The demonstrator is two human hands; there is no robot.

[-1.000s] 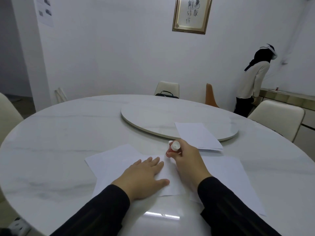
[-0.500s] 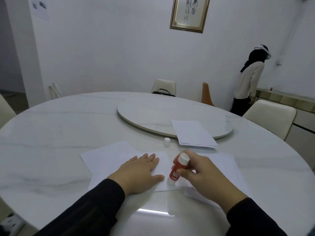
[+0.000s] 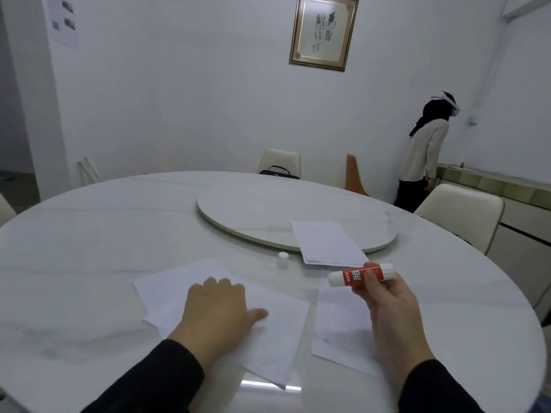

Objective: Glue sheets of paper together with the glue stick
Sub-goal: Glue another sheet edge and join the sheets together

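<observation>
The left hand [image 3: 216, 314] lies flat, fingers straight, pressing the near paper sheets [image 3: 268, 332] against the bench [image 3: 104, 234], probably to stop them sliding. At its 3 o'clock the right hand [image 3: 387, 305] grips the red glue stick [image 3: 360, 274] sideways above the bench, apparently clear of the paper and of the second sheet [image 3: 337, 317] below it. The stick's white cap [image 3: 283, 259] stands at 12 o'clock. Spare sheets [image 3: 325, 242] rest on the turntable's [image 3: 253, 210] edge within reach.

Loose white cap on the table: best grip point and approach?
Pinch the cap across its round sides, coming straight down from above. It stands upright and alone on the table, apart from the paper stack, so both sides look free.
</observation>
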